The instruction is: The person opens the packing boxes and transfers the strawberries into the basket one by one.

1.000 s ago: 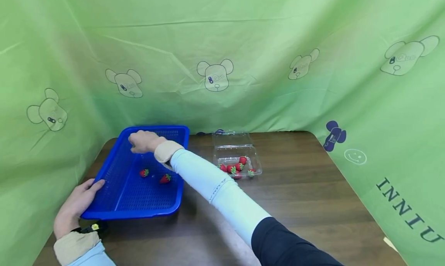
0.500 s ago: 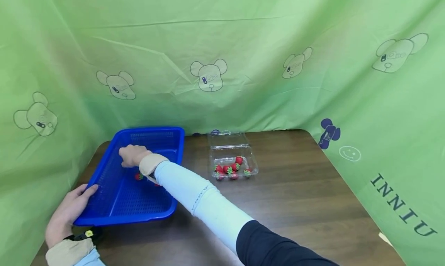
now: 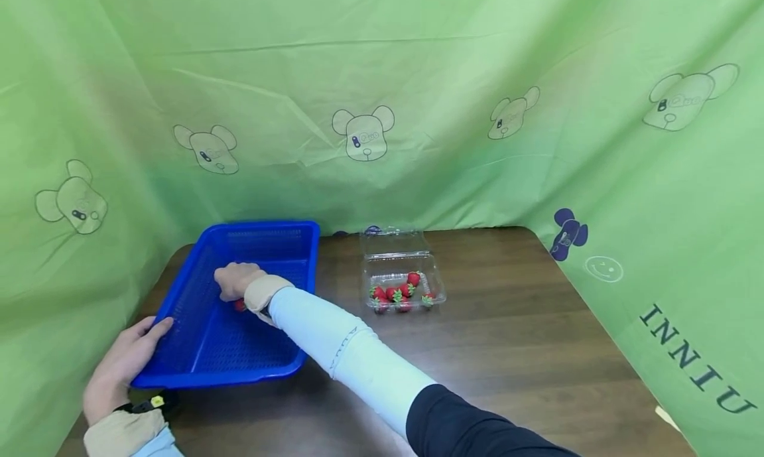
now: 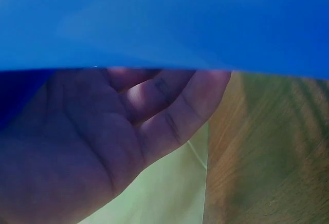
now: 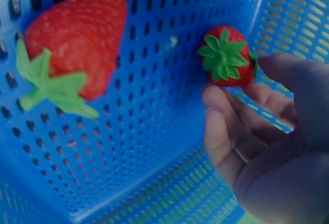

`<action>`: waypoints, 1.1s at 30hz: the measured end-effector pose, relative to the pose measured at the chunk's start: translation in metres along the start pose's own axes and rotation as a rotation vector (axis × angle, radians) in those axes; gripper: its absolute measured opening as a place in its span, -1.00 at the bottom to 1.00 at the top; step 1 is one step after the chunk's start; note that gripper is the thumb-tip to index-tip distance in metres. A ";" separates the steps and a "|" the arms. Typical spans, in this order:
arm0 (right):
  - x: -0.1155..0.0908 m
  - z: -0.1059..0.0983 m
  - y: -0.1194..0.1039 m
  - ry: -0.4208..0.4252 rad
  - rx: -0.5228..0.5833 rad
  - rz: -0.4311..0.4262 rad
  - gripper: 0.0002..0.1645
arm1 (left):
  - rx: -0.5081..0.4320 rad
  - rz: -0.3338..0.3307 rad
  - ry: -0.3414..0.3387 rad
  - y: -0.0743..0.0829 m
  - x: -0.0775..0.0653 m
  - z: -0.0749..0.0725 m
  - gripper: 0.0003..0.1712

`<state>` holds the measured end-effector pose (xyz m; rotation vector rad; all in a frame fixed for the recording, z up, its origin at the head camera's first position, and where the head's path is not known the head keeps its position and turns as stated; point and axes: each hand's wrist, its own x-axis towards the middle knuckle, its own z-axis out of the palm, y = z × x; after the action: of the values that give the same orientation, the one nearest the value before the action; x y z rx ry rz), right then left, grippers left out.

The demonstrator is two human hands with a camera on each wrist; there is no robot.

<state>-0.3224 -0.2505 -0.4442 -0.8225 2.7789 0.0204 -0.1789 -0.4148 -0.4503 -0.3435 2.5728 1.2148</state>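
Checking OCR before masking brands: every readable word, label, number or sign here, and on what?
"INNIU": right side of the green cloth.
Smiley face, a sign without words: same cloth.
Mouse-head prints, same cloth: small lettering, too small to read surely.
Right sleeve: lettering, too blurred to read.

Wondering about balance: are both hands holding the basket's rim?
No, only the left hand grips the basket rim; the right hand is inside.

light-blue sleeves point(image 3: 358, 347), beige cuffs point(image 3: 121, 434), a black upper sleeve point(image 3: 468, 422), a yellow-marked black strap point(image 3: 140, 407).
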 end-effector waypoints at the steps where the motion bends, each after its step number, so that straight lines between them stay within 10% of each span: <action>1: -0.001 -0.002 0.001 0.001 0.007 0.003 -0.89 | 0.007 0.008 0.005 0.000 0.000 0.001 -0.05; 14: -0.011 -0.049 0.014 0.086 0.046 -0.070 -0.76 | -0.002 0.016 -0.005 0.004 0.001 0.001 -0.07; 33: -0.074 -0.095 0.104 0.374 0.022 -0.224 -0.70 | 0.034 0.018 -0.025 -0.003 0.007 -0.002 -0.04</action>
<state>-0.3401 -0.1313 -0.3404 -1.2390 2.9964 -0.2251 -0.1848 -0.4187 -0.4540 -0.2970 2.5775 1.1730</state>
